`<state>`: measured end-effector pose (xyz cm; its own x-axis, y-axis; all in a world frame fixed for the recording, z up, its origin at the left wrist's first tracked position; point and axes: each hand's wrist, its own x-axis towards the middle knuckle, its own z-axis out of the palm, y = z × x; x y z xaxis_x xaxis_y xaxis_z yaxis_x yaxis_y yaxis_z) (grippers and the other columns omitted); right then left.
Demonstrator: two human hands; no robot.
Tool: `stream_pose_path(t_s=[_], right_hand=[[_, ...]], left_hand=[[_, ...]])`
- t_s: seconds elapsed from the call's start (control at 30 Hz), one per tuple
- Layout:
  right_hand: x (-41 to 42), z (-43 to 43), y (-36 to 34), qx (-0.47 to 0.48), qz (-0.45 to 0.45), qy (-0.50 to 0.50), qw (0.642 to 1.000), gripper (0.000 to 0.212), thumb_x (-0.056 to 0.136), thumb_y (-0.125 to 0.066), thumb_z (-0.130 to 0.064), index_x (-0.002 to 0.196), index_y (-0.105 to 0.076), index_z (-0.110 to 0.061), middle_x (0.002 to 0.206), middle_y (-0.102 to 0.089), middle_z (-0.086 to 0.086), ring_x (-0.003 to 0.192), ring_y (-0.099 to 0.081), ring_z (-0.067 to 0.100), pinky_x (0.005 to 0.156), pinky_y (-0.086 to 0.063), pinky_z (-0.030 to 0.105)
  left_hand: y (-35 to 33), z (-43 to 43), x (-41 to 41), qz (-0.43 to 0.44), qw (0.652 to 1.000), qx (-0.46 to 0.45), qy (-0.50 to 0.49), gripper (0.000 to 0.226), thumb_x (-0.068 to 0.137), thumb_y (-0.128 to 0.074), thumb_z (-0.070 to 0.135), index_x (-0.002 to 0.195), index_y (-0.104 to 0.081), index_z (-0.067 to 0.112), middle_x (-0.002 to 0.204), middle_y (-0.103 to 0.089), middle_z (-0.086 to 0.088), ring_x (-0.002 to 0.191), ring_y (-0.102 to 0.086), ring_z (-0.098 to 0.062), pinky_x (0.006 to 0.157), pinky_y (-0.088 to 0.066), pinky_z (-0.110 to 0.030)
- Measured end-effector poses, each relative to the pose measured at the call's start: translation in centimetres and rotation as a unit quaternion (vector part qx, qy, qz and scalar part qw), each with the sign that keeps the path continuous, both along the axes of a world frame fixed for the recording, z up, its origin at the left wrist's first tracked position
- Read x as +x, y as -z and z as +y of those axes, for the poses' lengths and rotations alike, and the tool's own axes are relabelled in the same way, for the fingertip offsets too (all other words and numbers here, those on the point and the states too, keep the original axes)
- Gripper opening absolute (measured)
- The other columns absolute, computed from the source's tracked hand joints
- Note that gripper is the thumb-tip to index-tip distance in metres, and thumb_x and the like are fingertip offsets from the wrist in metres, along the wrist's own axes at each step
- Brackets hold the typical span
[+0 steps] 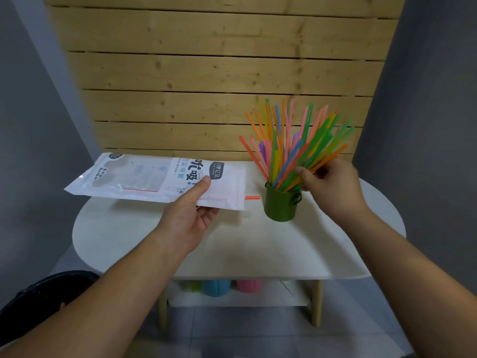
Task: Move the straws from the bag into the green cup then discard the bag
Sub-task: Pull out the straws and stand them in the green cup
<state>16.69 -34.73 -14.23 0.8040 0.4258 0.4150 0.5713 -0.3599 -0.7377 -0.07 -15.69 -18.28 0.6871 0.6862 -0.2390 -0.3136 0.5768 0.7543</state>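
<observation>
A green cup (280, 205) stands on the white table (245, 251), right of centre. Several coloured straws (289, 143) fan out of it. My right hand (327, 186) is at the cup's right side, its fingers curled around some of the straws just above the rim. My left hand (192, 214) holds the white plastic bag (144, 177) flat above the table's left part, thumb on top, fingers beneath. One orange straw (252, 197) pokes out of the bag's open right end toward the cup; the rest of it shows faintly through the bag.
A wooden slat wall (219, 73) rises right behind the table. A lower shelf (240, 298) holds blue and pink cups (232, 286). A dark bin (49, 293) sits on the floor at the lower left. Grey walls stand on both sides.
</observation>
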Motion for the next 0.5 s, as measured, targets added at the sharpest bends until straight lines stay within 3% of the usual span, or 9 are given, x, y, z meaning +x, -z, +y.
stream_pose_path(t_s=[0.17,0.27,0.43,0.5], right_hand=[[-0.2,-0.6,1.0,0.006,0.051,-0.015,0.999,0.011,0.088,-0.073,-0.021,0.096,-0.074,-0.013,0.087,-0.075,0.006,0.082,-0.07,0.024,0.081,-0.059,0.046],[-0.5,-0.8,1.5,0.016,0.061,-0.023,0.998,0.014,0.088,-0.073,-0.02,0.102,-0.073,-0.017,0.093,-0.076,0.001,0.086,-0.071,0.019,0.085,-0.059,0.043],[-1.0,-0.8,1.7,-0.008,0.042,0.029,0.999,0.015,0.084,-0.077,-0.024,0.087,-0.064,-0.017,0.08,-0.068,0.001,0.076,-0.067,0.02,0.067,-0.055,0.033],[-1.5,-0.9,1.8,-0.049,0.13,0.04,0.989,0.023,0.085,-0.076,-0.028,0.084,-0.061,-0.011,0.08,-0.067,0.006,0.075,-0.067,0.024,0.065,-0.057,0.037]], left_hand=[[0.0,-0.3,-0.1,-0.003,1.0,0.002,0.0,0.025,0.086,-0.079,0.014,0.107,-0.07,0.025,0.099,-0.083,0.001,0.081,-0.079,-0.014,0.059,-0.063,-0.026],[0.0,-0.4,-0.1,-0.005,1.0,0.004,0.001,0.028,0.086,-0.079,0.014,0.111,-0.07,0.024,0.101,-0.082,0.0,0.082,-0.08,-0.014,0.057,-0.062,-0.026],[0.0,-0.4,0.0,-0.013,1.0,0.003,-0.001,0.03,0.086,-0.079,0.014,0.113,-0.069,0.024,0.099,-0.083,0.001,0.08,-0.079,-0.014,0.056,-0.061,-0.026],[-0.1,-0.3,0.0,-0.019,1.0,0.004,-0.003,0.029,0.087,-0.078,0.013,0.112,-0.069,0.024,0.098,-0.083,0.001,0.08,-0.079,-0.014,0.056,-0.061,-0.025]])
